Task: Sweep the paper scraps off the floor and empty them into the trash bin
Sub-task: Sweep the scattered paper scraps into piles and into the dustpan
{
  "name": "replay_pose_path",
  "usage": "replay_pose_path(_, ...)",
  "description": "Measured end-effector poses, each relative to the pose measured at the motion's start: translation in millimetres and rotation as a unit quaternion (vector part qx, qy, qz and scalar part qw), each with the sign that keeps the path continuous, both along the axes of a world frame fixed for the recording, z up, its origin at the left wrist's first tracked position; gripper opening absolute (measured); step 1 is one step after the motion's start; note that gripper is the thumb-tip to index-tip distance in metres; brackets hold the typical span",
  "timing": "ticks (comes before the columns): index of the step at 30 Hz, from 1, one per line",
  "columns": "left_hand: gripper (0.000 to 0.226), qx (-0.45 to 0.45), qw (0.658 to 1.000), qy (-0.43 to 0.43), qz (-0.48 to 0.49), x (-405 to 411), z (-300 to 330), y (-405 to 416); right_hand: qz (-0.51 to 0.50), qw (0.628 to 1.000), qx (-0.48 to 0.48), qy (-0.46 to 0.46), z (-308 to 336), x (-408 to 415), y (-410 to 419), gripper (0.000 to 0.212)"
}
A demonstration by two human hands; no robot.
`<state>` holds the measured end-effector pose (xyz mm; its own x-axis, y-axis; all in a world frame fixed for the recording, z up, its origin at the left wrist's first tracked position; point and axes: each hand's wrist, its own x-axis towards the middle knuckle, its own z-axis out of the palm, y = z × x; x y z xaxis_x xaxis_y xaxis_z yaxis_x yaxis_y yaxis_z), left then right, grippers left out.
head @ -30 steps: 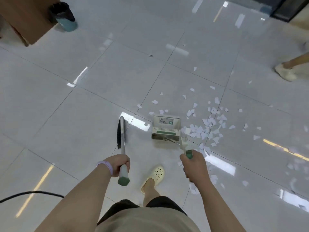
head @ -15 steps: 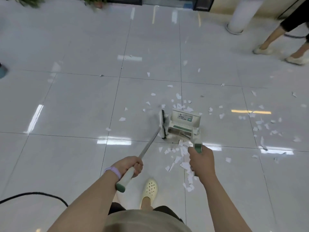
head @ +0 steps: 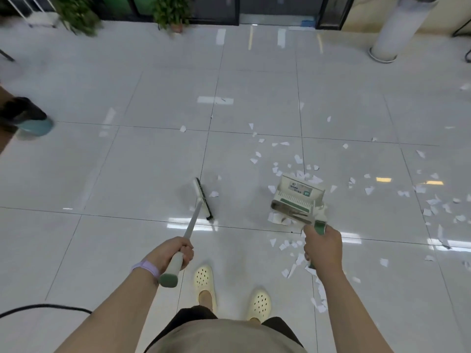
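Low on the glossy white tile floor (head: 158, 159), just ahead of two cream perforated clogs (head: 205, 281): left hand (head: 175, 253) wrapped round the grey grip of a broom handle (head: 190, 226), lilac wristband (head: 146, 268) behind it, green end cap jutting out below the fist. Broom head (head: 202, 198) down on the tile ahead and left of centre, black bristles facing right, one paper scrap (head: 214, 194) just beside them. Right hand (head: 322, 247) curled round the green-ended handle of a long-handled dustpan (head: 297, 197), pan sitting ahead of that hand with its mouth facing away, a few scraps lying under and behind its rear edge. White paper scraps (head: 288, 244) scattered thickest around and beyond the dustpan, between the right hand and the right clog, and spreading far to the right; only a stray few near the broom. Teal trash bin (head: 33, 123) with a dark liner far off at the left edge, blurred, well apart from both hands. Black cable (head: 46, 307) curving across the lower left. Potted plants (head: 170, 11) and a white column base (head: 384, 53) along the far side.
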<state>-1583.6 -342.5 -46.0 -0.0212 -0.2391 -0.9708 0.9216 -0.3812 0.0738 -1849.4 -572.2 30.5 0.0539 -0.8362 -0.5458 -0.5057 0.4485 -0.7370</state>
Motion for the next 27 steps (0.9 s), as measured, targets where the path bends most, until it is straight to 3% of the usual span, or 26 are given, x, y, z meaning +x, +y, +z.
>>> replay_pose_path(4, 0.023, 0.023, 0.999, -0.025, 0.027, 48, -1, 34, 0.033, 0.999, 0.025, 0.002, -13, 50, 27, 0.018)
replay_pose_path(13, 0.021, 0.085, 0.994, -0.053, -0.031, 125, -21, 82, 0.102, 0.992, 0.052, 0.047, -40, 144, 85, 0.019)
replay_pose_path(19, 0.014, 0.097, 0.989, -0.056, -0.097, 135, -44, 45, 0.108, 0.990, 0.042, 0.077, -34, 144, 95, 0.022)
replay_pose_path(27, 0.013, 0.056, 0.961, -0.063, -0.262, 110, -59, -62, 0.110, 0.987, 0.018, 0.114, -25, 116, 66, 0.025)
